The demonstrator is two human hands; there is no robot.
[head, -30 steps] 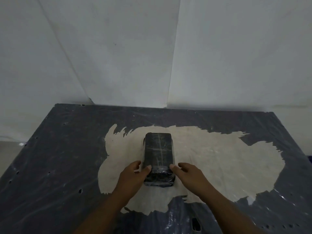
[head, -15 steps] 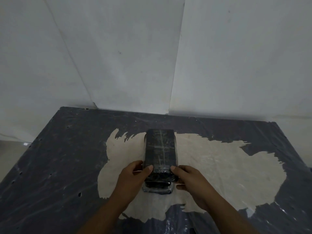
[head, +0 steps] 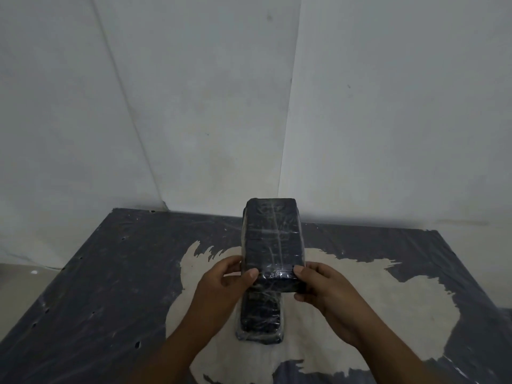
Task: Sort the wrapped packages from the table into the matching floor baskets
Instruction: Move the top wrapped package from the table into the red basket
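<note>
A black block-shaped package [head: 273, 236] wrapped in clear film is held above the table, its long side pointing away from me. My left hand [head: 221, 286] grips its near left corner and my right hand [head: 324, 289] grips its near right corner, thumbs on top. Under it, a second black wrapped package [head: 260, 320] lies flat on the table [head: 110, 273], partly hidden by the lifted one and my hands. No baskets are in view.
The table has a dark plastic cover torn open to a pale patch [head: 374, 295] in the middle, with small holes along the left side. White walls [head: 194, 106] stand close behind the table's far edge. A strip of floor [head: 16, 295] shows at the left.
Both hands have lifted the top package up off the table and toward me, uncovering the second package that lay beneath it. The view has tilted upward.
</note>
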